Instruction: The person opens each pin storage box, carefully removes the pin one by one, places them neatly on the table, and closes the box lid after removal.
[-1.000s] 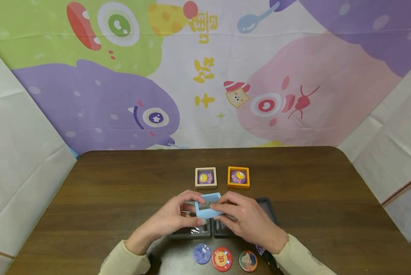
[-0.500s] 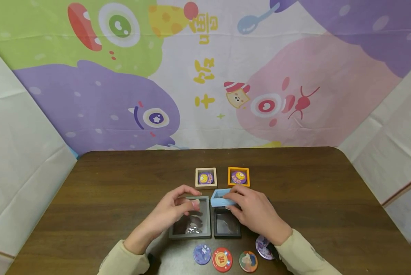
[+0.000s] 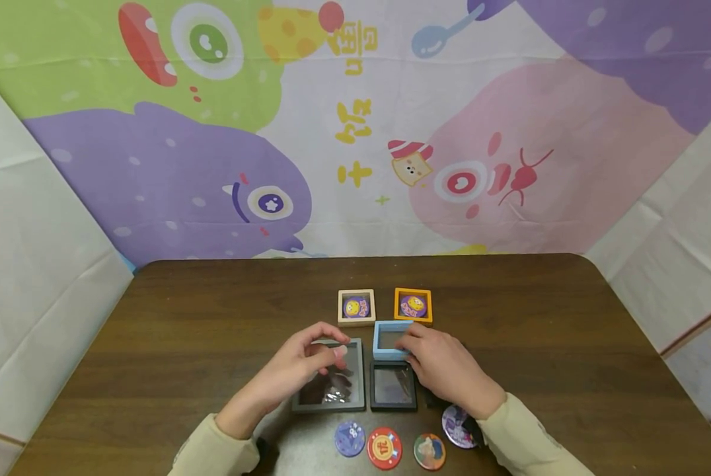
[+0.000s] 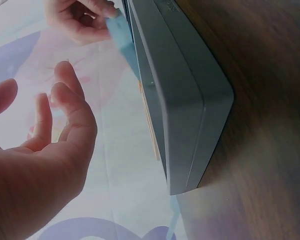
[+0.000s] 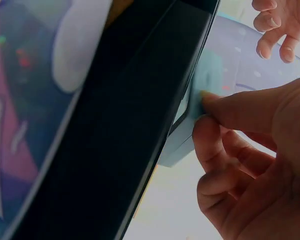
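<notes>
R hand (image 3: 447, 365) pinches blue frame (image 3: 388, 355); L hand (image 3: 300, 358), loosely curved, holds nothing. Pls keep frame level, w/ gentle grip.

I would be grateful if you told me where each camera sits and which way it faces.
Head: worn on the head, facing forward and down at the wooden tabletop and cartoon backdrop; left hand, right hand and sleeves show.
Left wrist: on that wrist, facing forward past the grey frame toward the backdrop; both hands show.
Right wrist: on that wrist, facing forward past a black frame; both hands show, the right gripping the light-blue frame.
Shared: both wrist views catch the light-blue frame.
</notes>
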### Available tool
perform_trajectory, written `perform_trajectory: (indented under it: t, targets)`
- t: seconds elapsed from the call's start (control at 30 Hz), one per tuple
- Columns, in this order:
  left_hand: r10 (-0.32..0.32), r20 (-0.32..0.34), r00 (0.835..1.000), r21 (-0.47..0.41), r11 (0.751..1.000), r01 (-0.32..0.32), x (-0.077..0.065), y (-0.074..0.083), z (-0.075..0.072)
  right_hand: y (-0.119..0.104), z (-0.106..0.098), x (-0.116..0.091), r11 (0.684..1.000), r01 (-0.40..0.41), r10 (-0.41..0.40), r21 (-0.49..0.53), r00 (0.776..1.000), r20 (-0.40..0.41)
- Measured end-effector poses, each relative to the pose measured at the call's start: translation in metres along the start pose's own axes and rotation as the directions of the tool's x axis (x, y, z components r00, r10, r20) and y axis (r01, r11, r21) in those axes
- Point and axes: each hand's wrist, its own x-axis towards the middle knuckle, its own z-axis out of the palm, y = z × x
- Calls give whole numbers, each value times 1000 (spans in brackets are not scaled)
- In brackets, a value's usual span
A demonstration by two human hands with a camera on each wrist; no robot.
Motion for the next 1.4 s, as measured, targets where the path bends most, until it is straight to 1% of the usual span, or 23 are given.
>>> perform_trajectory:
  t: [0.23,0.43,0.5,0.57,0.67,0.73,0.8,0.9,1.0,1.13,1.23,1.3,1.4]
  targets:
    - [7,12,1000,5,1000,-7,0,1,2,2,0,1,999,29,-29,15,999,16]
    - [3,16,1000,18,1000,-3,-1,1,2,2,1,1,998,58,-59,11,996,60]
    - [2,17,1000,21,1000,-2,-2,2,1,4,0,1,998,69,-69,8,996,61]
    - [1,18,1000,22,1000,-1,-2,2,1,8,-1,1,998,66,-66,7,997,42]
    - [1,20,1000,20,1000,-2,-2,2,1,18,-5,1,999,39,-38,16,999,-10]
    - [1,20,1000,20,1000,-1,-2,2,0,26,-7,1,1000,6,-6,20,999,-41]
    - [1,19,1000,21,1000,-1,-2,3,0,34,-9,0,999,-24,26,34,998,-54]
    - [4,18,1000,21,1000,-4,-3,3,0,45,-8,-2,996,-61,63,60,998,-27]
    - [8,23,1000,18,1000,-8,-3,3,0,52,-6,-4,993,-88,86,78,996,38]
    - [7,30,1000,20,1000,-8,-4,3,0,57,-5,-5,989,-114,104,94,989,107]
    - [8,40,999,24,1000,-9,-3,4,0,58,-7,-6,984,-130,114,120,985,133]
    - [13,47,999,26,1000,-14,-3,3,0,57,-10,-7,984,-142,127,108,982,139]
    - [19,56,998,28,999,-21,-2,2,1,56,-14,-8,985,-168,160,50,978,135]
